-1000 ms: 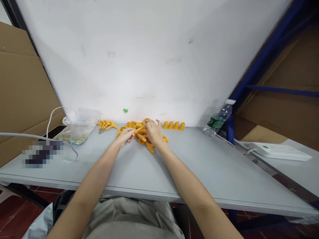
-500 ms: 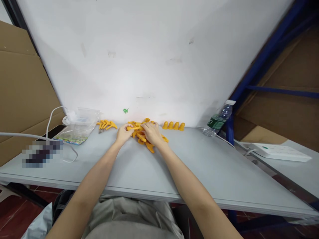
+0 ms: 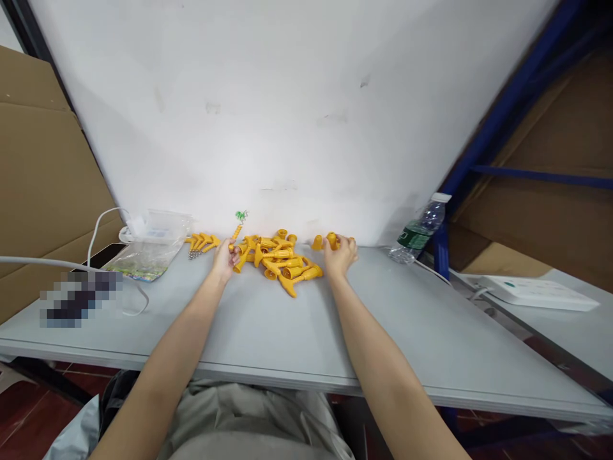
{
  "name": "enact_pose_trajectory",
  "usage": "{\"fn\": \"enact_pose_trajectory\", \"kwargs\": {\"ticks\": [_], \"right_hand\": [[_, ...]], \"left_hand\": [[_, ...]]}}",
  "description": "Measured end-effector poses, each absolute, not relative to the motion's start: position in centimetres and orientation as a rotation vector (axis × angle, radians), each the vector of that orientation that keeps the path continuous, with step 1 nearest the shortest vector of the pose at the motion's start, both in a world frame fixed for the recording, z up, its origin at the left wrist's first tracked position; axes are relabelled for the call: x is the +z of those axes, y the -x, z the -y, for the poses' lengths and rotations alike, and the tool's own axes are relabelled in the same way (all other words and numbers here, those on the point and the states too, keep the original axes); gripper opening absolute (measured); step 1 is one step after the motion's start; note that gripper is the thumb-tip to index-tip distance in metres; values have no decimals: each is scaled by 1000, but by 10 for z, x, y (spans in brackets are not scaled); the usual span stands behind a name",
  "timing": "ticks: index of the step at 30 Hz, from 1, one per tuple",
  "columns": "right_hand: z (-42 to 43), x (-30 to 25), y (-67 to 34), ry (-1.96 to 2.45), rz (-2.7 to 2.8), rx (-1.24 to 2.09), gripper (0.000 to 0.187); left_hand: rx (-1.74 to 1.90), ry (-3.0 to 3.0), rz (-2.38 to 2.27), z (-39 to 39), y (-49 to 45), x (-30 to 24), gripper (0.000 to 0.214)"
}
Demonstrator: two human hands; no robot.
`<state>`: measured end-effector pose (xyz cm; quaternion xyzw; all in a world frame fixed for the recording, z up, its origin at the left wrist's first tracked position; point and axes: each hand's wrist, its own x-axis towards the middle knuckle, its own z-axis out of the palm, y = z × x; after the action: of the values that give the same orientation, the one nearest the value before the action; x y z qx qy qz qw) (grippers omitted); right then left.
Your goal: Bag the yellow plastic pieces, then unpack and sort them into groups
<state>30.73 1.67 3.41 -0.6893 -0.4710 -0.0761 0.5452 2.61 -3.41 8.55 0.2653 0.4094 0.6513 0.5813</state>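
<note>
Pinched in my left hand (image 3: 226, 257) is a yellow corkscrew (image 3: 237, 231), tilted up, its thin metal spiral in front of a green mark on the wall. My right hand (image 3: 340, 254) closes round a yellow cone-shaped cap (image 3: 331, 238) at the row by the wall. Another cap (image 3: 317, 242) stands just left of it; others are partly behind my fingers. A loose pile of yellow handles and caps (image 3: 282, 254) lies between my hands. Left of my left hand, several yellow corkscrews (image 3: 202, 242) lie side by side, spiral ends toward me.
A clear plastic bag (image 3: 152, 246) and a white cable (image 3: 57, 260) lie on the left of the grey table (image 3: 287, 338). A water bottle (image 3: 419, 230) leans at the right back, near a white power strip (image 3: 536, 292). A white wall (image 3: 297, 128) rises behind.
My hands have moved apart from over the pile. The left has lifted a corkscrew out leftward; the right has gone right to the row of caps and gripped one.
</note>
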Motion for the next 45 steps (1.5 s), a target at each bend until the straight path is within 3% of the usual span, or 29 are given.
{"fn": "enact_pose_trajectory", "kwargs": {"ticks": [4,12,19,26,33,39,45], "right_hand": [[-19,23,-323,1826,1025,88,34],[-25,15,-327,1880,1134,266,25],[-28,11,-327,2001,1172,242,11],[-28,10,-325,2060,1281,222,21],[-29,10,-325,2057,1294,199,24],[-25,13,-325,2058,1298,235,24],[-24,14,-326,2040,1294,254,23]], "left_hand": [[1462,-554,-945,33,-25,87,14],[1499,-704,-1039,29,-24,76,24],[1605,-743,-1139,23,-18,68,45],[1703,-775,-1132,15,-14,64,59],[1763,-1049,-1404,6,0,58,47],[1362,-1528,-2002,-9,25,56,47],[886,-1969,-2124,-20,60,39,49]]}}
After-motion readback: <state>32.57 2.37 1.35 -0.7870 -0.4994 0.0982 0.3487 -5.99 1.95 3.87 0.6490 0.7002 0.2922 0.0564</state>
